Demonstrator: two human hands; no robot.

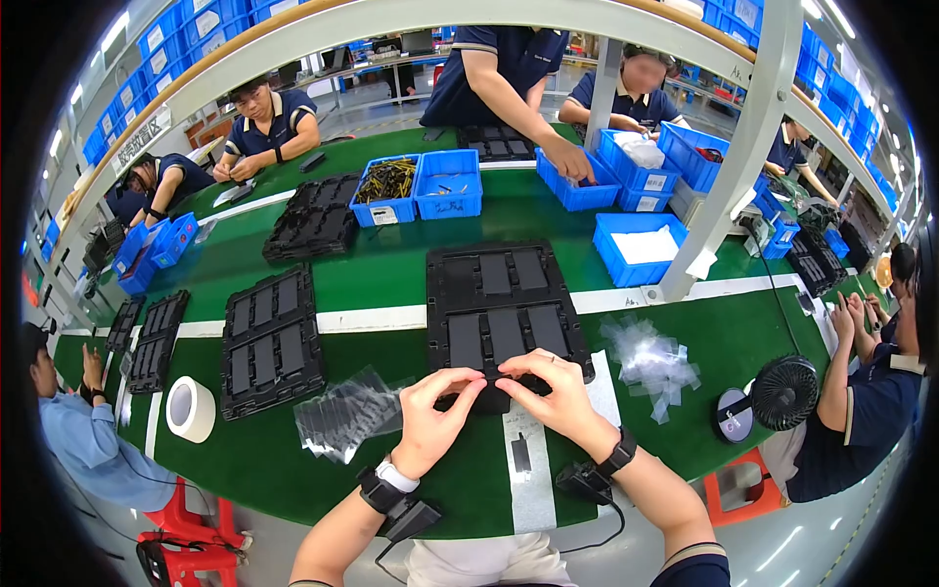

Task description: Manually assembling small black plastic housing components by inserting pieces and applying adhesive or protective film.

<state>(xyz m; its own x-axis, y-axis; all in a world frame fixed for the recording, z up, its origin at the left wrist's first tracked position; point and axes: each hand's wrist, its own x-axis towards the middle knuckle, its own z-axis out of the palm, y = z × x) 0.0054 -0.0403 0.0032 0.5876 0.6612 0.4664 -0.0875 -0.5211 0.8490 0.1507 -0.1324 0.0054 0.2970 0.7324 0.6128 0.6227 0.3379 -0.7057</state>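
My left hand (435,416) and my right hand (559,396) meet at the near edge of a black tray (437,293). On each hand the thumb and forefinger are pinched together, the tips almost touching. Whatever small dark thing lies between them blends into the tray and cannot be made out. Flat dark rectangular panels (509,333) fill slots in the tray. Below my fingers, a white strip (533,489) runs toward me with a small dark piece (520,454) on it. Clear plastic film pieces (349,416) lie left of my left hand.
More film pieces (653,367) lie at right, near a black fan (782,393). Leftward are a white tape roll (191,409) and another black tray (271,342). A blue bin (641,249) stands by a white post (729,166). Across the table, a co-worker's hand (569,161) reaches into a bin.
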